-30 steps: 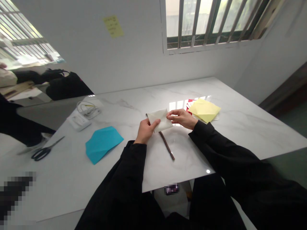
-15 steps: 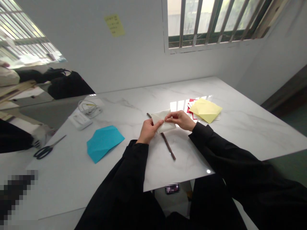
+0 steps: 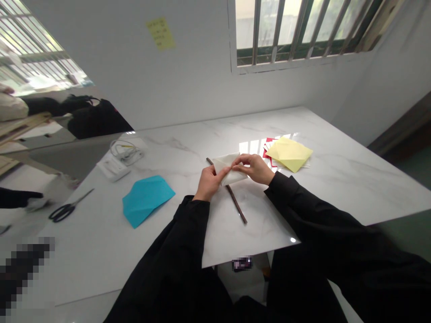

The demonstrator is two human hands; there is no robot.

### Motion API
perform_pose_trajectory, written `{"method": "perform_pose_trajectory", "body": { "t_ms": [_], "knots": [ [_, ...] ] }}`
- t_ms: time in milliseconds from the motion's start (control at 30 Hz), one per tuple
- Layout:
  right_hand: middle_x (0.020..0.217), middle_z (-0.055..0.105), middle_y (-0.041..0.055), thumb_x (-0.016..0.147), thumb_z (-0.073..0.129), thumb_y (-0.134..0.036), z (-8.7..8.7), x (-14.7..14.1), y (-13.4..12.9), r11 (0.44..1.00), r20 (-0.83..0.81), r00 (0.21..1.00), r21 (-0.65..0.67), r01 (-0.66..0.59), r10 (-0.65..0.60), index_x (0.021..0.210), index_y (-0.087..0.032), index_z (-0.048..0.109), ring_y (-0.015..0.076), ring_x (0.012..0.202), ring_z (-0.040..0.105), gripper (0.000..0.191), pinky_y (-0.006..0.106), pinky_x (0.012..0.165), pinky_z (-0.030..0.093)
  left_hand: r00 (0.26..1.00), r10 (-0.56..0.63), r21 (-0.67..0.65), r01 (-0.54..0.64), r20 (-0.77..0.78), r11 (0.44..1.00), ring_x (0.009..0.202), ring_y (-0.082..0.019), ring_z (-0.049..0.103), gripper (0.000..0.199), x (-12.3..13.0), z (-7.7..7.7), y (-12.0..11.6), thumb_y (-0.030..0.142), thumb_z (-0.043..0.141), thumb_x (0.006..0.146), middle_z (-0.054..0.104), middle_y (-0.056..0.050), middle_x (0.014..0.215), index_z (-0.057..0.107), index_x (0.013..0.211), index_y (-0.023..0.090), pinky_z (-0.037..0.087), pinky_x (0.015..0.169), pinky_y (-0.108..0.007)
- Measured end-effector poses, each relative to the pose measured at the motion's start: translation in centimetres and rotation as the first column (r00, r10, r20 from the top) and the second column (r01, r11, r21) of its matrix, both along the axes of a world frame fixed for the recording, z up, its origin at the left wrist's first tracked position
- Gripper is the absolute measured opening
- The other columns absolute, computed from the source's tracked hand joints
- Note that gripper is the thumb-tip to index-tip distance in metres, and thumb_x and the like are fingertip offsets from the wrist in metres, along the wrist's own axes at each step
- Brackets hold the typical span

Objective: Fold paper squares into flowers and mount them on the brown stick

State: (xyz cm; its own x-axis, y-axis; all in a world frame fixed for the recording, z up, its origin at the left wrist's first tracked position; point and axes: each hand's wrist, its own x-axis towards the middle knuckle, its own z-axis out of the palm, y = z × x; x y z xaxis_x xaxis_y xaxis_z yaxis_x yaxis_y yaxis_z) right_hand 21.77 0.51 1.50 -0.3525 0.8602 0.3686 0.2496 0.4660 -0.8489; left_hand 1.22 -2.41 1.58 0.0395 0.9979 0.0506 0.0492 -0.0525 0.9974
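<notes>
Partly hidden — folded white paper [image 3: 234, 176], between hands [image 3: 209, 184] [image 3: 254, 168]

Barred window [image 3: 296, 31], white wall [image 3: 188, 89], marble tbl [image 3: 340, 134]

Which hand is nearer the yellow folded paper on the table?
Right. The right hand is just beside the yellow folded paper; the left hand is farther off, beyond the right.

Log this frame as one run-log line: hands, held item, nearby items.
left hand: holds folded white paper | right hand: pinches same paper | nearby: dark stick beneath paper; folded yellow paper; folded blue paper
</notes>
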Motion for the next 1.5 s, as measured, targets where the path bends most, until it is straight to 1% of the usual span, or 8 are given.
{"method": "perform_pose_trajectory", "body": {
  "t_ms": [133, 400, 567, 800, 1000, 1200, 1300, 1500],
  "knots": [
    [0.096, 0.077, 0.0047, 0.095, 0.076, -0.033, 0.05, -0.01, -0.06, 0.999, 0.050, 0.998, 0.041, 0.022, -0.024, 0.091, -0.022, 0.082, 0.0185, 0.087, 0.066, 0.013, 0.032, 0.085, 0.052, 1.000, 0.027, 0.005, -0.027, -0.010, 1.000, 0.076, -0.023, 0.070, 0.064, 0.17, 0.06, -0.06, 0.061, 0.095, 0.063, 0.081, -0.012, 0.090, 0.083, 0.097, 0.008, 0.053, 0.069, -0.030],
    [0.097, 0.077, 0.0059, 0.097, 0.074, -0.035, 0.55, 0.16, -0.32, 0.997, 0.087, 0.996, 0.068, 0.027, -0.033, 0.091, -0.021, 0.080, 0.0188, 0.087, 0.066, 0.016, 0.032, 0.085, 0.052, 0.999, 0.042, 0.016, -0.041, -0.009, 0.999, 0.081, -0.025, 0.072, 0.067, 0.50, 0.31, -0.30, 0.064, 0.094, 0.063, 0.081, -0.012, 0.093, 0.083, 0.098, 0.008, 0.055, 0.073, -0.032],
    [0.094, 0.076, 0.0053, 0.095, 0.075, -0.033, 0.39, 0.18, -0.16, 0.994, 0.068, 0.997, 0.108, 0.018, -0.025, 0.090, -0.020, 0.080, 0.0185, 0.084, 0.065, 0.016, 0.032, 0.082, 0.051, 0.998, 0.044, 0.049, -0.042, -0.046, 0.998, 0.084, -0.026, 0.074, 0.067, 0.43, 0.08, -0.16, 0.065, 0.092, 0.067, 0.082, -0.013, 0.096, 0.083, 0.101, 0.008, 0.056, 0.076, -0.033],
    [0.092, 0.077, 0.0054, 0.095, 0.075, -0.035, 0.25, 0.22, -0.11, 0.993, 0.060, 0.998, 0.116, 0.016, -0.023, 0.090, -0.019, 0.080, 0.0194, 0.083, 0.065, 0.017, 0.034, 0.082, 0.050, 0.997, 0.056, 0.064, -0.053, -0.051, 0.997, 0.086, -0.028, 0.076, 0.067, 0.48, -0.03, -0.05, 0.064, 0.093, 0.067, 0.083, -0.015, 0.099, 0.083, 0.103, 0.008, 0.058, 0.078, -0.034],
    [0.093, 0.076, 0.0057, 0.094, 0.074, -0.035, 0.47, 0.18, -0.26, 0.993, 0.066, 0.997, 0.113, 0.037, -0.045, 0.089, -0.019, 0.080, 0.0196, 0.084, 0.066, 0.017, 0.034, 0.083, 0.051, 0.998, 0.048, 0.065, -0.045, -0.033, 0.997, 0.083, -0.025, 0.074, 0.061, 0.59, -0.03, -0.03, 0.059, 0.092, 0.069, 0.083, -0.014, 0.098, 0.083, 0.102, 0.008, 0.056, 0.074, -0.032],
    [0.093, 0.078, 0.0058, 0.092, 0.075, -0.033, 0.42, 0.18, -0.21, 0.992, 0.040, 0.997, 0.109, 0.068, -0.073, 0.088, -0.020, 0.081, 0.0199, 0.084, 0.067, 0.015, 0.034, 0.083, 0.051, 0.999, 0.033, 0.079, -0.030, -0.029, 0.996, 0.068, -0.019, 0.065, 0.050, 0.53, -0.16, 0.18, 0.056, 0.085, 0.076, 0.079, -0.009, 0.082, 0.081, 0.092, 0.009, 0.050, 0.063, -0.028],
    [0.094, 0.079, 0.0060, 0.093, 0.076, -0.035, 0.44, 0.18, -0.25, 0.994, 0.028, 0.997, 0.084, 0.066, -0.069, 0.089, -0.020, 0.082, 0.0205, 0.085, 0.068, 0.016, 0.034, 0.082, 0.051, 0.999, 0.030, 0.093, -0.028, -0.026, 0.995, 0.066, -0.017, 0.063, 0.048, 0.50, -0.16, 0.16, 0.055, 0.084, 0.077, 0.077, -0.007, 0.078, 0.080, 0.089, 0.009, 0.047, 0.061, -0.027],
    [0.094, 0.082, 0.0068, 0.091, 0.078, -0.038, 0.55, 0.11, -0.38, 0.997, 0.003, 0.997, 0.010, 0.079, -0.079, 0.089, -0.020, 0.083, 0.0218, 0.086, 0.071, 0.018, 0.034, 0.080, 0.053, 1.000, 0.000, 0.106, 0.001, -0.013, 0.994, 0.078, -0.022, 0.072, 0.054, 0.65, 0.25, -0.27, 0.054, 0.091, 0.072, 0.082, -0.011, 0.093, 0.083, 0.100, 0.009, 0.055, 0.071, -0.030]
  ]
}}
